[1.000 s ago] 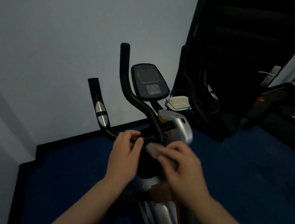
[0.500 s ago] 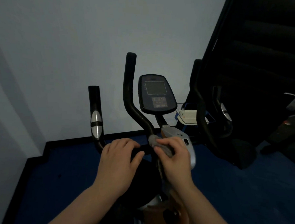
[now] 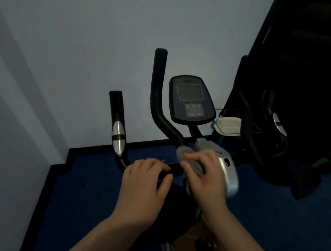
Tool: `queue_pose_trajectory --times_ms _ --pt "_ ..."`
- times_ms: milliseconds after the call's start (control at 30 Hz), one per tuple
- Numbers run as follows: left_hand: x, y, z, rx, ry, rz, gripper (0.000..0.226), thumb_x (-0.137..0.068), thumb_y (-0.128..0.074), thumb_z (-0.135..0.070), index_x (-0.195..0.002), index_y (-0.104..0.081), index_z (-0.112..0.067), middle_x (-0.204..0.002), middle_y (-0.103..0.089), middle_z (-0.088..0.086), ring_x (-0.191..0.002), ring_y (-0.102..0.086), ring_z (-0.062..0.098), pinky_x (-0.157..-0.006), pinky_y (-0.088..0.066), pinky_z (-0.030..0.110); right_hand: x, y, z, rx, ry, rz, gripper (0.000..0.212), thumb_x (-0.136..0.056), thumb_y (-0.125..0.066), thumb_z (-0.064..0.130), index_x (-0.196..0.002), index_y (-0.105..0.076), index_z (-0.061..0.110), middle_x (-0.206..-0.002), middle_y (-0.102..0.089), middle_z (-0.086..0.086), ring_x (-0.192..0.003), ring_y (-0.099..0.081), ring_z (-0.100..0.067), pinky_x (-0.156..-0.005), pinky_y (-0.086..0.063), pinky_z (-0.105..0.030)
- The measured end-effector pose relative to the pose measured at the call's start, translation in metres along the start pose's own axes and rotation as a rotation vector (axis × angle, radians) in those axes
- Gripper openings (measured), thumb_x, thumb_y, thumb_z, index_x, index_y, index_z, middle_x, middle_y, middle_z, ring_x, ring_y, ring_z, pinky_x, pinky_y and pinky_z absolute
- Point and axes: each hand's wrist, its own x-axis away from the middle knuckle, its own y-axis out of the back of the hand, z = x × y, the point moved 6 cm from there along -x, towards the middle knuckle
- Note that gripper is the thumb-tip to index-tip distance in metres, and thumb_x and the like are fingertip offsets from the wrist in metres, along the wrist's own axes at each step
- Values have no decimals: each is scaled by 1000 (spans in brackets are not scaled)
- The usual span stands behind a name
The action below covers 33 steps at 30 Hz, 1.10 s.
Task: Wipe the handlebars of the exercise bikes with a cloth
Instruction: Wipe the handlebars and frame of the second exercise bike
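Note:
An exercise bike stands before me with black handlebars. The left grip (image 3: 117, 123) rises upright with a silver sensor, and a taller inner bar (image 3: 158, 94) curves up beside the console (image 3: 191, 100). My left hand (image 3: 143, 185) wraps the low horizontal bar near the left grip's bend. My right hand (image 3: 206, 176) presses a grey cloth (image 3: 186, 154) onto the base of the inner bar, next to the silver stem cover (image 3: 228, 169). The right handlebars (image 3: 246, 113) stand dark on the right.
A pale wall fills the background, meeting blue flooring (image 3: 78, 197) at a black skirting. A white container (image 3: 228, 125) in a blue wire holder sits behind the console. Dark equipment (image 3: 305, 65) looms at the right, and a black pedal (image 3: 304, 180) sticks out there.
My right hand has slid the cloth up from the low middle bar to the base of the inner bar. My left hand stays on the horizontal bar. My view has shifted nearer and rightward.

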Motion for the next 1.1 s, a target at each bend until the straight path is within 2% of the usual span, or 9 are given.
queue_pose_trajectory --times_ms 200,300,433,533,600,667,767,933,1100 --pt "-4 5 -6 -22 -85 52 32 -92 -34 -50 -121 -44 -43 -118 -42 -26 -109 -33 -3 -97 -25 19 -67 -26 26 23 44 147 7 -83 -71 13 -88 -67 13 -94 -52 3 -86 -53 5 -74 -38 -2" --pt "-14 25 3 92 -122 31 29 -90 -47 -45 -118 -52 -40 -113 -49 -26 -105 -42 -5 -94 -36 21 -69 -28 23 23 41 142 8 -83 -71 15 -87 -65 16 -94 -53 3 -87 -53 3 -74 -39 -5" --pt "-51 80 29 174 -151 -268 20 -89 -56 -21 -107 -62 -26 -110 -58 -14 -101 -49 4 -89 -38 24 -38 -12 11 44 44 71 20 -81 -72 15 -85 -60 31 -92 -52 17 -89 -56 1 -76 -40 -6" --pt "-89 108 45 84 -169 -433 28 -86 -53 -18 -112 -62 -18 -121 -57 -3 -112 -46 13 -97 -32 27 -80 -34 32 91 114 95 16 -82 -72 13 -84 -61 25 -91 -53 8 -86 -53 3 -74 -39 -5" --pt "-113 113 57 56 -136 -432 29 -90 -54 -16 -118 -60 -15 -127 -55 2 -118 -46 18 -101 -33 31 -99 -48 45 113 154 132 10 -83 -71 15 -84 -61 19 -91 -52 8 -85 -50 5 -74 -37 -5" --pt "-131 106 73 82 -85 -358 30 -95 -51 -21 -123 -57 -15 -127 -55 2 -116 -49 18 -99 -38 32 -92 -48 39 157 172 162 12 -83 -70 18 -85 -59 23 -92 -49 14 -88 -49 4 -75 -39 -9" --pt "-141 93 87 182 -61 -322 28 -97 -43 -32 -118 -57 -19 -111 -54 -8 -96 -56 11 -80 -43 26 -67 -33 23 174 176 154 18 -81 -69 23 -83 -54 32 -92 -47 23 -90 -52 -1 -73 -44 -20" --pt "-143 90 86 263 -40 -459 22 -98 -41 -30 -100 -61 -20 -95 -54 -10 -83 -54 7 -70 -42 24 -113 -66 54 136 221 146 23 -81 -72 12 -82 -57 30 -90 -51 14 -86 -53 5 -72 -40 -5" --pt "-142 91 89 279 -44 -418 30 -98 -37 -35 -102 -64 -23 -98 -57 -13 -86 -54 3 -68 -40 17 -113 -63 41 170 174 176 17 -81 -72 21 -81 -56 25 -89 -52 16 -85 -54 3 -70 -41 -9"
